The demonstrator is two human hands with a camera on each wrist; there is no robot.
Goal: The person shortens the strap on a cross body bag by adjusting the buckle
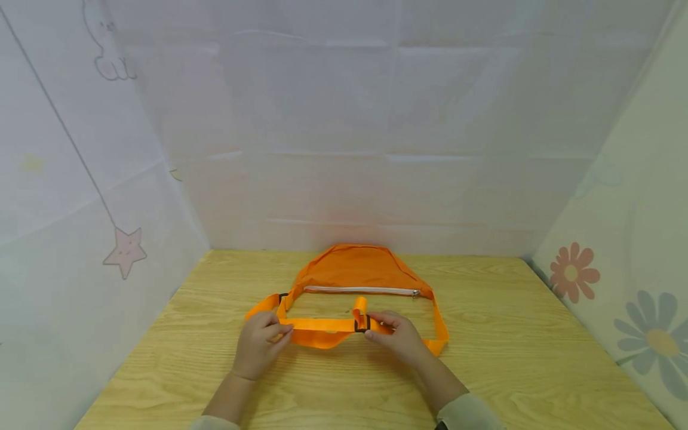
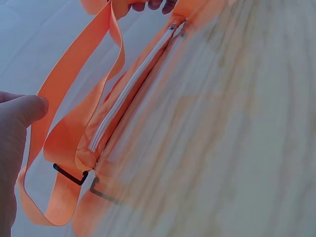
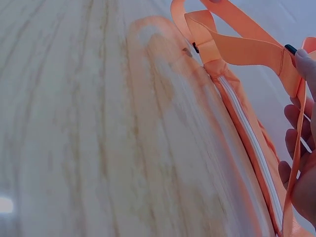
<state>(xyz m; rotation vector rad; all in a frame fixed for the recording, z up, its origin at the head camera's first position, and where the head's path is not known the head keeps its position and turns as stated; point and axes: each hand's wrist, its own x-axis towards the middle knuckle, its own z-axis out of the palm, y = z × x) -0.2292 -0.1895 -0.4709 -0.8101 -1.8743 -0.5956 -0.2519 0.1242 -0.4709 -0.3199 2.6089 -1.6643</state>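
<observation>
An orange waist bag [image 1: 359,267] with a white zipper [image 1: 360,290] lies on the table, its strap reaching toward me. My left hand [image 1: 260,344] pinches the orange strap [image 1: 322,325] between thumb and fingers, to the left of a black buckle [image 1: 362,323]. At that buckle's right side, my right hand [image 1: 399,339] pinches the strap between thumb and fingers. A short loop of strap [image 1: 360,306] stands up from the buckle. A second black buckle [image 2: 70,174] sits near the bag's left end. The right wrist view shows my right thumb [image 3: 305,66] against the buckle's edge.
The wooden table [image 1: 510,346] carries the bag near its back edge. White printed sheets stand behind and at both sides, with a pink star [image 1: 126,251] at left and flowers [image 1: 574,272] at right.
</observation>
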